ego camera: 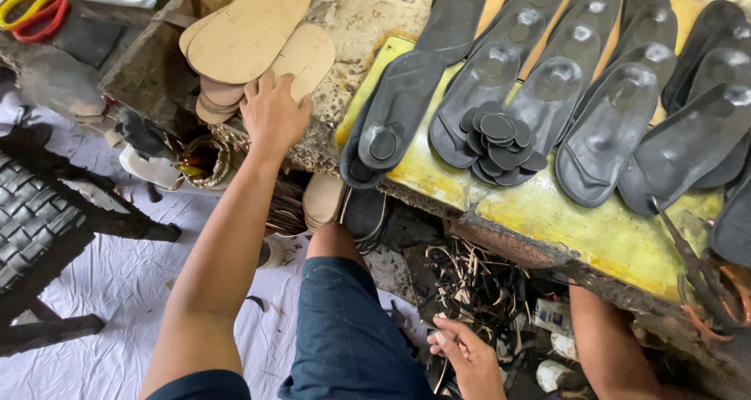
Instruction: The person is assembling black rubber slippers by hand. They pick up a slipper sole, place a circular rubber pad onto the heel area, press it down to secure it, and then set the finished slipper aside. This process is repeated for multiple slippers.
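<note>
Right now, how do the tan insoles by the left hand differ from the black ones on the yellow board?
The tan insoles are flat, pale and stacked in a loose pile; the black insoles are dark, contoured and fanned out in an overlapping row. The left hand touches the tan ones only. Both are foot-shaped.

Worn, stained workbench (540, 220), yellow-painted ahead of the right hand (469, 357). Directly on it: overlapping rows of black moulded insoles (547, 95), with a heap of black round pads (501, 142) between them. Under the left hand (272, 114), a stack of tan insole boards (250, 36). Beyond the right hand, rusty scissors (704, 279) at the bench edge.
</note>
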